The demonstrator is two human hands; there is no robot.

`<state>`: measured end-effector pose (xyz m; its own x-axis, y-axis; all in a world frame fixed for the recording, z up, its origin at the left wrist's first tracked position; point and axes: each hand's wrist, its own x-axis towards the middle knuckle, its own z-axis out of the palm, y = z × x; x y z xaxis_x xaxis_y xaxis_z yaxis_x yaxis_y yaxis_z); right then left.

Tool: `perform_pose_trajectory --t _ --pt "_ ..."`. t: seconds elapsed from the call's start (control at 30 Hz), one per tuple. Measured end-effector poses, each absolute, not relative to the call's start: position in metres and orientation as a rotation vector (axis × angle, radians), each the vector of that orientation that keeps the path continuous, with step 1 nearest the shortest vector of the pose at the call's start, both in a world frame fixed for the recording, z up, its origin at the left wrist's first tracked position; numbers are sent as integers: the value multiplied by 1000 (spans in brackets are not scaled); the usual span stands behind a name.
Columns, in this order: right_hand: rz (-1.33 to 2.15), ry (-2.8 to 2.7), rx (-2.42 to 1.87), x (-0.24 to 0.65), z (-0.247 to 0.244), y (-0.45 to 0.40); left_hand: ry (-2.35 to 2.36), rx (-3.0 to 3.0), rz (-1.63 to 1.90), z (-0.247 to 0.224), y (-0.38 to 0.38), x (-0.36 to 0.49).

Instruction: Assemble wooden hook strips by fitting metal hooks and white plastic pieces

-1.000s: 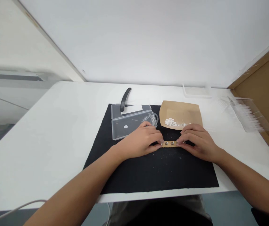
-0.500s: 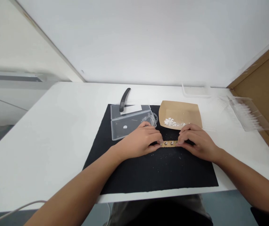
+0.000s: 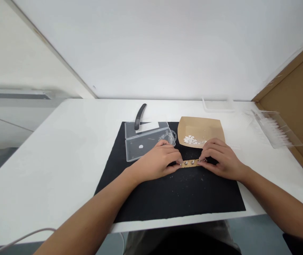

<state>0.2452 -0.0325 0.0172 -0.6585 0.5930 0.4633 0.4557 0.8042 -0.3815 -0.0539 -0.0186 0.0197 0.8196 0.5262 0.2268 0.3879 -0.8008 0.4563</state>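
Note:
A narrow tan strip (image 3: 189,163) with several small shiny round pieces in a row lies on a black mat (image 3: 178,198). Its left end is pinched between the thumb and fingers of my left hand (image 3: 162,159). At the other end, the thumb and fingertips of my right hand (image 3: 220,157) close together over one of the shiny pieces; whatever tiny thing they may hold is too small to name. Just behind the right hand, a brown paper tray (image 3: 204,125) contains a pile of small white pieces (image 3: 190,140).
An open clear plastic case (image 3: 135,148) lies left of the tray, holding clear slivers and a white dot. Across its lid rest a black curved-handled tool (image 3: 140,117) and a white card (image 3: 147,126). Clear boxes (image 3: 276,129) stand near the cardboard panel (image 3: 295,92).
The camera view has tilted slightly, so everything sits a little lower. My right fingertips have shifted slightly on the strip; my left hand keeps its pinch.

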Motion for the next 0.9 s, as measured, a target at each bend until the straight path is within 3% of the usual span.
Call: perform_pose_trajectory --t 0.47,0.9 --pt "479 -2393 -853 242 18 -38 693 2598 489 17 -19 -54" --pt "279 -2450 -825 244 15 -33 691 2588 493 20 -19 -54"
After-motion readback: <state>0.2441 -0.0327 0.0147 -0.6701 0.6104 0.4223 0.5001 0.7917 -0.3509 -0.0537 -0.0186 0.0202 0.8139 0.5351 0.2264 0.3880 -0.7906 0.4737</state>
